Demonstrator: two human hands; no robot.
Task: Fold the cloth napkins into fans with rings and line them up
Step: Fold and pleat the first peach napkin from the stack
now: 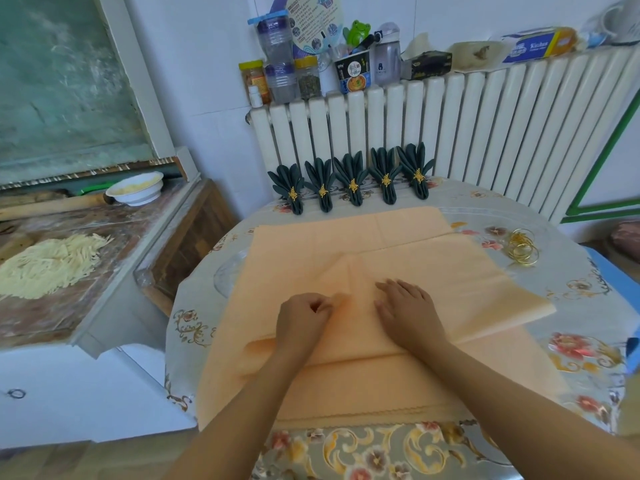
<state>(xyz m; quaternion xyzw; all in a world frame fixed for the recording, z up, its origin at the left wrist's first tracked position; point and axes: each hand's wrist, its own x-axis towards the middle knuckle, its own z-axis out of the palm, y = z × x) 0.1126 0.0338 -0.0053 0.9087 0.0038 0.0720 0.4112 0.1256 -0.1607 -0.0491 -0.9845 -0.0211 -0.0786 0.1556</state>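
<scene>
Several peach cloth napkins [433, 271] lie spread and overlapping on the round table [571, 344]. The top one has a corner folded over into a raised triangle [349, 275]. My left hand [304, 323] pinches the folded edge of that napkin with curled fingers. My right hand [408, 310] lies flat on the fold, fingers straight, pressing it down. Along the table's far edge stand several dark green napkin fans [353, 183] in a row, each held by a gold ring. A heap of loose gold rings [523, 249] lies at the right.
A white radiator [485, 133] stands behind the table, its top crowded with jars, bottles and boxes. At the left a counter [114, 237] holds shredded pale food and a white bowl [136, 188]. The tablecloth is floral.
</scene>
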